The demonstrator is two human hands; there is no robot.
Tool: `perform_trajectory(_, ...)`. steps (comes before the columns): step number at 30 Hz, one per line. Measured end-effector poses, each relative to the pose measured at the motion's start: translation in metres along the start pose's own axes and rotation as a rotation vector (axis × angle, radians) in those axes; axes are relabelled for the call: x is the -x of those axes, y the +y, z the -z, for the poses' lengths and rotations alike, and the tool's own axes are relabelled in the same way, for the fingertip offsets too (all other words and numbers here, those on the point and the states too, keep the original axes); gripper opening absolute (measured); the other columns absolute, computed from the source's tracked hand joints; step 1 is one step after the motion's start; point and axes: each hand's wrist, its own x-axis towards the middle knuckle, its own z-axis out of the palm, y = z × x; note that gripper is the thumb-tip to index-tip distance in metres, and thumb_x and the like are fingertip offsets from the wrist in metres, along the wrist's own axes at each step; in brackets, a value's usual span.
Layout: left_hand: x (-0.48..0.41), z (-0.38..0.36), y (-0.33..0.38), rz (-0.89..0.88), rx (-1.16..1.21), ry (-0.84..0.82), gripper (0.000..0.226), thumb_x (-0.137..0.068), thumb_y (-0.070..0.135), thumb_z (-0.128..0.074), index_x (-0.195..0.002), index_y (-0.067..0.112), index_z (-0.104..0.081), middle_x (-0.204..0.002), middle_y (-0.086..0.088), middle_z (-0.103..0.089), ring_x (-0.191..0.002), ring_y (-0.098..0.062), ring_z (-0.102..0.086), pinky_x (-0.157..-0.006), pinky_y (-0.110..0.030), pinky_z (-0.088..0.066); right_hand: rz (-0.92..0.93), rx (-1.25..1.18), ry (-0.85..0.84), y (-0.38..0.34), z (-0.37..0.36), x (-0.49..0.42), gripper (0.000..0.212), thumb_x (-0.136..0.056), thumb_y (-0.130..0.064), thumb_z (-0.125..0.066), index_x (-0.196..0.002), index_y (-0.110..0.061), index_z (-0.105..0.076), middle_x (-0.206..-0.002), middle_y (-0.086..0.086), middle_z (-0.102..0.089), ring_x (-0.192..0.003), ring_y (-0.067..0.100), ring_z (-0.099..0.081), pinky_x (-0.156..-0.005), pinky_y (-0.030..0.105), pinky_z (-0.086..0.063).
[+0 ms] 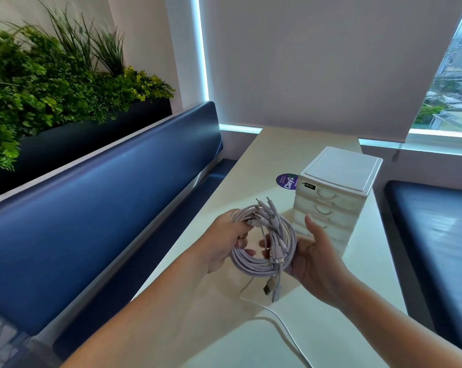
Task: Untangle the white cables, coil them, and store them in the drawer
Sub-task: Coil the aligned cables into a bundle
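A loose white cable tail (284, 324) trails on the pale table (277, 150). Above it, the left hand (224, 243) and right hand (315, 261) curl their fingers round opposite sides of the coil of white cables (247, 265), which looks light and springy and is probably best pinched across all loops. Beyond, the small white plastic drawer chest (338, 181) stands shut.

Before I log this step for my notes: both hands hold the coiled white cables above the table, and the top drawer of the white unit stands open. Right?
No: the head view shows the top drawer shut. The left hand and right hand hold the coiled cables above the table.
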Motion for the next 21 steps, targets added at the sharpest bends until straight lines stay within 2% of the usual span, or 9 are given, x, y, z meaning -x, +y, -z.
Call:
perform_trajectory(2, -0.001, -0.002, -0.002, 0.001, 0.007, 0.036, 0.009, -0.097, 0.004, -0.050, -0.094, 0.011, -0.054, -0.053, 0.008, -0.041, -0.043, -0.008, -0.034, -0.057, -0.032, -0.053, 0.015, 0.036, -0.011, 0.002, -0.001, -0.001, 0.064, -0.087, -0.054, -0.050, -0.117, 0.001, -0.062, -0.110, 0.022, -0.066, -0.091, 0.024, -0.064, -0.074, 0.029, -0.056)
perform_trajectory(4, -0.002, -0.007, -0.004, -0.013, 0.008, 0.080, 0.008, -0.097, 0.005, -0.051, -0.094, 0.011, -0.055, -0.053, 0.008, -0.042, -0.043, -0.008, -0.035, -0.056, -0.031, -0.053, 0.053, 0.098, -0.026, 0.002, -0.004, -0.003, 0.057, -0.074, -0.042, -0.075, -0.116, -0.004, -0.063, -0.108, 0.021, -0.066, -0.092, 0.025, -0.065, -0.074, 0.029, -0.055)
perform_trajectory(5, -0.003, -0.009, -0.006, -0.016, 0.008, 0.105, 0.007, -0.097, 0.006, -0.053, -0.094, 0.012, -0.056, -0.055, 0.007, -0.042, -0.044, -0.008, -0.035, -0.055, -0.031, -0.053, 0.067, 0.142, -0.031, 0.001, -0.007, -0.003, 0.050, -0.073, -0.029, -0.079, -0.113, -0.006, -0.063, -0.104, 0.019, -0.067, -0.090, 0.024, -0.066, -0.073, 0.029, -0.055)
perform_trajectory(7, -0.004, -0.011, -0.008, -0.010, 0.003, 0.143, 0.005, -0.097, 0.008, -0.054, -0.094, 0.012, -0.055, -0.060, 0.004, -0.041, -0.045, -0.008, -0.035, -0.053, -0.027, -0.052, 0.091, 0.192, -0.004, -0.002, -0.011, -0.003, 0.036, -0.076, -0.004, -0.072, -0.111, -0.006, -0.063, -0.094, 0.014, -0.068, -0.083, 0.022, -0.066, -0.068, 0.027, -0.054)
perform_trajectory(8, -0.004, -0.011, -0.009, -0.004, -0.009, 0.153, 0.007, -0.097, 0.008, -0.053, -0.092, 0.012, -0.054, -0.063, 0.003, -0.041, -0.047, -0.009, -0.036, -0.050, -0.023, -0.048, 0.093, 0.199, 0.010, -0.004, -0.013, -0.003, 0.037, -0.074, 0.001, -0.070, -0.110, -0.006, -0.062, -0.092, 0.013, -0.068, -0.082, 0.022, -0.066, -0.067, 0.027, -0.054)
perform_trajectory(11, -0.004, -0.008, -0.011, 0.030, -0.048, 0.138, 0.015, -0.096, 0.013, -0.057, -0.083, 0.017, -0.052, -0.064, 0.002, -0.042, -0.052, -0.009, -0.040, -0.047, -0.017, -0.036, 0.073, 0.181, 0.034, -0.007, -0.012, -0.006, 0.044, -0.069, 0.000, -0.066, -0.112, -0.005, -0.059, -0.091, 0.016, -0.066, -0.082, 0.027, -0.065, -0.068, 0.031, -0.055)
perform_trajectory(13, -0.001, -0.005, -0.010, 0.066, 0.003, 0.081, 0.015, -0.095, 0.014, -0.059, -0.082, 0.018, -0.054, -0.064, 0.002, -0.045, -0.053, -0.009, -0.047, -0.049, -0.018, -0.041, 0.053, 0.159, 0.036, -0.009, -0.009, -0.007, 0.047, -0.072, 0.004, -0.063, -0.117, -0.001, -0.056, -0.089, 0.018, -0.066, -0.079, 0.027, -0.066, -0.066, 0.031, -0.056)
perform_trajectory(17, 0.007, 0.001, -0.005, 0.145, 0.054, -0.082, 0.007, -0.092, 0.007, -0.062, -0.094, 0.014, -0.059, -0.067, 0.001, -0.059, -0.062, -0.010, -0.061, -0.063, -0.022, -0.053, 0.005, 0.170, -0.030, -0.019, -0.001, -0.008, 0.053, -0.073, 0.008, -0.061, -0.124, -0.001, -0.052, -0.093, 0.024, -0.064, -0.081, 0.031, -0.064, -0.070, 0.034, -0.057)
perform_trajectory(21, 0.008, 0.003, -0.004, 0.182, 0.124, -0.155, 0.011, -0.090, 0.003, -0.063, -0.093, 0.011, -0.057, -0.068, -0.001, -0.062, -0.066, -0.012, -0.065, -0.067, -0.025, -0.056, -0.041, 0.190, -0.044, -0.030, 0.001, -0.008, 0.047, -0.081, 0.017, -0.052, -0.124, -0.001, -0.049, -0.080, 0.018, -0.063, -0.063, 0.022, -0.065, -0.060, 0.030, -0.056)
